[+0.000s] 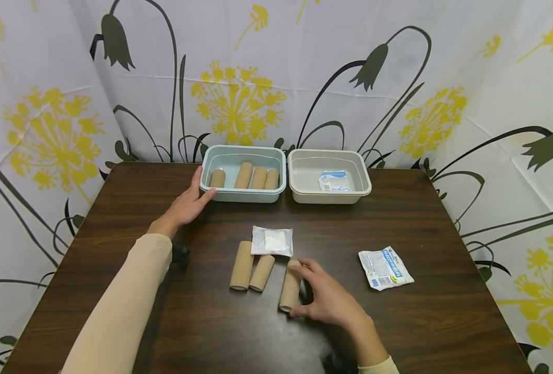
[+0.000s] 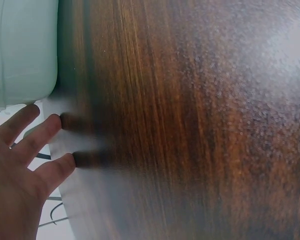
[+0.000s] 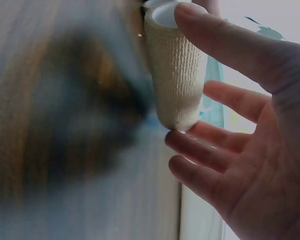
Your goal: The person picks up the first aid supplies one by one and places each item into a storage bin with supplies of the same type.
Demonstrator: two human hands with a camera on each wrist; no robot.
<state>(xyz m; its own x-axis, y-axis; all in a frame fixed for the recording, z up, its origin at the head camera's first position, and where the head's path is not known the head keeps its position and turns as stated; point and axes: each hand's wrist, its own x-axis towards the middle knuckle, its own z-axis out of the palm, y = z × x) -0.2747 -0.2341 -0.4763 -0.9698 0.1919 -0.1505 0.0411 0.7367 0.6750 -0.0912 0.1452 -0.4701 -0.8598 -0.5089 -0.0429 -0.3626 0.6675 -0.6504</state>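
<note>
My right hand (image 1: 329,296) pinches a tan bandage roll (image 1: 289,288) lengthwise, thumb at its near end and fingers at its far end. Close up in the right wrist view, the roll (image 3: 175,75) shows a ribbed weave and a pale end. My left hand (image 1: 187,205) touches the left side and front corner of the light blue bin (image 1: 243,196), fingers spread. Several tan rolls (image 1: 243,175) lie in that bin. On the table, two more bandage rolls (image 1: 242,266) lie left of my right hand, beside a white packet (image 1: 272,241).
A beige bin (image 1: 329,198) stands right of the blue one with a white and blue packet (image 1: 334,181) inside. Another printed packet (image 1: 386,268) lies at the right on the dark wooden table (image 1: 201,322). A flowered curtain (image 1: 267,119) hangs behind the table.
</note>
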